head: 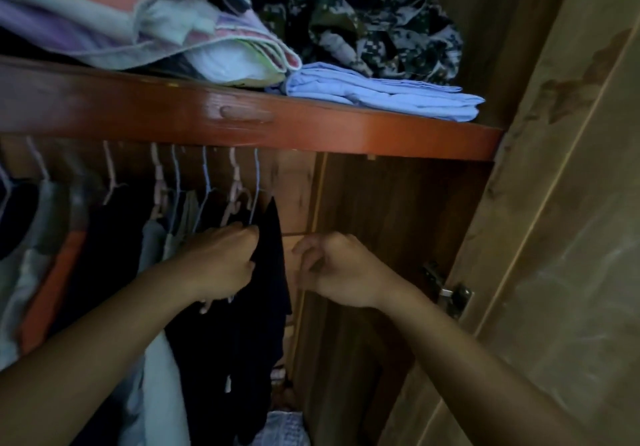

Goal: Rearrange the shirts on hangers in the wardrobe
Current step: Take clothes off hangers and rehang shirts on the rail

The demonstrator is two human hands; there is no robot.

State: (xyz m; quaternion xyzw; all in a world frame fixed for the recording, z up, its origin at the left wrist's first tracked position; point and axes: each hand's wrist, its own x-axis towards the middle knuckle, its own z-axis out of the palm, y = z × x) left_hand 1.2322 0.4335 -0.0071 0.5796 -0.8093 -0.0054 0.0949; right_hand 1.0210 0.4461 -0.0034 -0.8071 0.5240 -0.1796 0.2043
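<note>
Several shirts hang on pink and blue hangers [235,182] under the red-brown shelf [311,130]. The rightmost is a dark navy shirt [266,293]. My left hand [221,262] grips the shoulder of this navy shirt, with fingers curled into the fabric. My right hand [332,269] hovers just right of the shirt, fingers loosely curled and holding nothing. Further left hang a pale shirt [162,386], other dark garments and an orange one [52,289].
Folded light blue cloth [381,95], a camouflage garment [381,36] and stacked towels [121,19] lie on the shelf. The wardrobe's wooden side wall [398,237] is to the right, with a metal hinge [453,293] and the open door [571,237].
</note>
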